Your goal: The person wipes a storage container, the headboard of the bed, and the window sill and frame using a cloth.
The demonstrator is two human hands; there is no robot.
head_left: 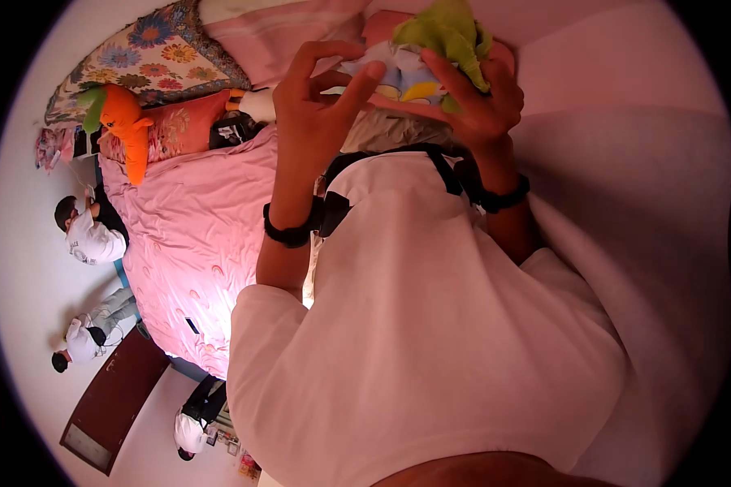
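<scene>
My left hand is raised at the upper middle, its fingers curved and the thumb apart from the index finger, with nothing between them. At the upper right, my right hand grips a bright green, crumpled soft cloth thing between thumb and fingers. Its exact kind does not show. Just behind both hands lies a pillow or cushion with a pink edge and a pale blue, white and yellow print, partly hidden by them. Each wrist wears a black band.
A pink bedsheet spreads to the left, with a phone-like dark object on it. An orange carrot plush rests near a flowered cloth. Several people in white shirts are around the bed, near a brown door. A wall stands at right.
</scene>
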